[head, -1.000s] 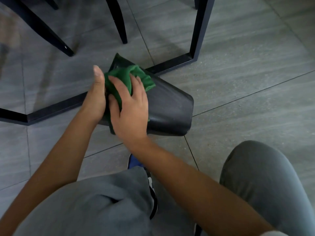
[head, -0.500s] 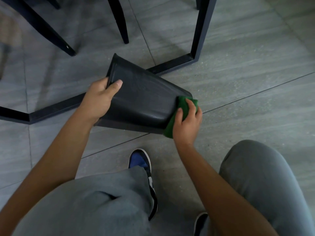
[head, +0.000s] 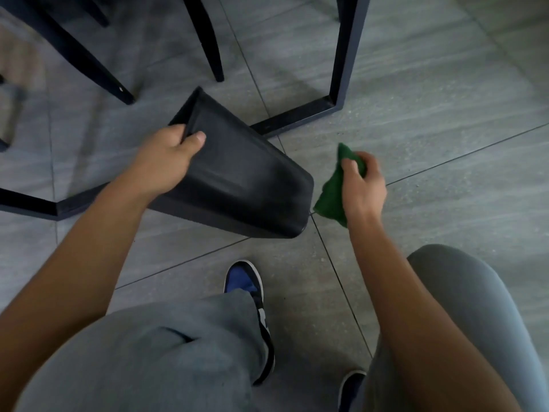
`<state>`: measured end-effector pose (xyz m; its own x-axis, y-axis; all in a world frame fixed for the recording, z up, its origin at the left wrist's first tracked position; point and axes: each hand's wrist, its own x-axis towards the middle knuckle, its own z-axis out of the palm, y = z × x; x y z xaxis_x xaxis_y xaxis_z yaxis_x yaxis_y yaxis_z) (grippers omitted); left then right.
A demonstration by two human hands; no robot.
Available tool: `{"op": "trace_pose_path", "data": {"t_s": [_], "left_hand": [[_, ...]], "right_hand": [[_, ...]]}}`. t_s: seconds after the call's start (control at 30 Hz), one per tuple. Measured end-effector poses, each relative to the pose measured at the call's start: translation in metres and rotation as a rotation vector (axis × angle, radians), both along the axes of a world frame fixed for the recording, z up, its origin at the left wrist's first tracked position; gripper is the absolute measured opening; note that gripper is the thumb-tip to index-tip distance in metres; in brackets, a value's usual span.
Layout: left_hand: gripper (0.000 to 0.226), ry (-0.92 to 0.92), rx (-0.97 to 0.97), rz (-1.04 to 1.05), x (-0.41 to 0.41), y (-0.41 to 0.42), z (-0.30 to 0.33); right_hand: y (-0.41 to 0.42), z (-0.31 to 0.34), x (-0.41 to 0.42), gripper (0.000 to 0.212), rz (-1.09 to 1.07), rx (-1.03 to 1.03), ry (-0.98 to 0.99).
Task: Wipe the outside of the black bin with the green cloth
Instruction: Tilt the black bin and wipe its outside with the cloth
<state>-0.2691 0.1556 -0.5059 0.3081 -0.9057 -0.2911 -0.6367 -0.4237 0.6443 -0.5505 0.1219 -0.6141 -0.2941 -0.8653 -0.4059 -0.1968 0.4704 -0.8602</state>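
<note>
Between strokes: left hand point(head: 166, 162) grips tilted bin point(head: 237, 176) rim; right hand point(head: 364, 185) clutches cloth point(head: 331, 197), apart. Next: re-contact an unwiped side.

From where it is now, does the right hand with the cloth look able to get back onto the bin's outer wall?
Probably yes. The right hand holds the green cloth just off the black bin base, nothing between them, while the left hand grips the rim.

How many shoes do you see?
2. A blue and black shoe sits on the floor below the black bin, half under a grey trouser leg. A second dark shoe peeks out at the bottom edge, mostly hidden.
</note>
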Motion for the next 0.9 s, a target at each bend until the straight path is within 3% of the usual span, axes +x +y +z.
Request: {"op": "trace_pose_path", "data": {"t_s": [0.1, 0.3, 0.6, 0.7, 0.83, 0.9], "left_hand": [[0.043, -0.199, 0.024, -0.143, -0.016, -0.009, 0.004], [0.03, -0.348, 0.006, -0.313, -0.046, -0.016, -0.001], [0.019, -0.271, -0.015, -0.306, -0.051, -0.014, -0.005], [0.016, -0.248, -0.002, -0.308, -0.047, -0.011, 0.0], [0.03, -0.221, 0.059, -0.357, -0.033, -0.002, 0.007], [0.041, -0.234, -0.01, -0.177, -0.002, 0.007, 0.007]], "right_hand": [[-0.005, 0.032, 0.029, 0.022, 0.254, -0.062, 0.055], [-0.045, 0.077, 0.079, 0.062, 0.459, -0.155, 0.297], [-0.058, 0.085, 0.101, 0.065, 0.634, -0.207, 0.548], [-0.059, 0.093, 0.11, 0.075, 0.717, -0.217, 0.644], [-0.063, 0.097, 0.115, 0.076, 0.763, -0.182, 0.639], [-0.065, 0.096, 0.113, 0.072, 0.744, -0.187, 0.615]]}}
